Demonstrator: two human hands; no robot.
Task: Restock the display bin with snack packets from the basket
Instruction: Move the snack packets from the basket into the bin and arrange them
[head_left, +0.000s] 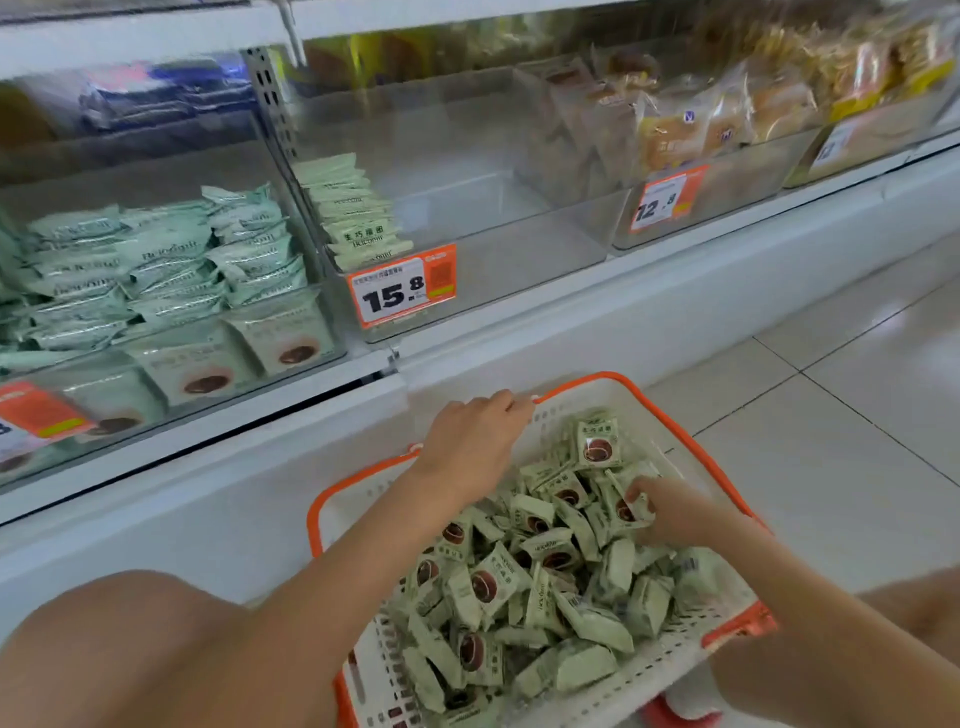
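Snack packets (550, 561) heaped in the basket (691, 654) on the floor are best gathered several at once by the right hand (670, 512), now pinching one, while the left hand (475, 441) grips the far rim, below the near-empty display bin (467, 218), its back blurred.

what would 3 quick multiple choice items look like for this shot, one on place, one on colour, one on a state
1. The packets in the display bin are stacked against its:
A left wall
B right wall
C front middle

2. The basket rim is:
A blue
B orange
C green

3. The left hand is:
A gripping the basket's far rim
B inside the bin
C holding a price tag

Answers: 1 A, the small stack leans on the left wall. 2 B, orange edging. 3 A, its fingers curl over the rim.
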